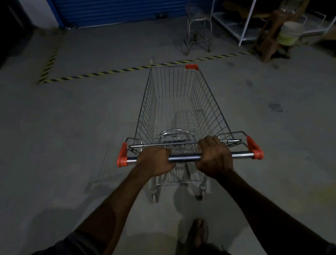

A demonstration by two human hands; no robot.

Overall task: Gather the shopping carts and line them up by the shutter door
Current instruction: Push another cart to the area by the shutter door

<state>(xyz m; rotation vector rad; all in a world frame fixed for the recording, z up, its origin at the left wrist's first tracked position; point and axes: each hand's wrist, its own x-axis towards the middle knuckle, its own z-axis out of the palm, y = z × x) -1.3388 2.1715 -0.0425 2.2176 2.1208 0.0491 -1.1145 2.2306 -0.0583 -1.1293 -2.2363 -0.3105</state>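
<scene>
On the grey floor [40, 136], short of the striped tape [115, 72]: one shopping cart [177, 107], nose towards the shutter door [113, 2]. Curled tight around the handle bar [182, 157]: left grip [154, 161] and right grip [215, 158]. Push evenly, steer slightly left, slow down before the door, stop parallel beside what seems the other wire cart [199, 28] near it. Counted: two carts, two grips, one door.

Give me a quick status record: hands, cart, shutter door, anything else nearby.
left hand: grips handle, left of centre
right hand: grips handle, right of centre
cart: basket empty, front toward striped floor tape
shutter door: blue, down, ahead left
second cart: apparently one, dim, beyond tape, right of shutter door
</scene>
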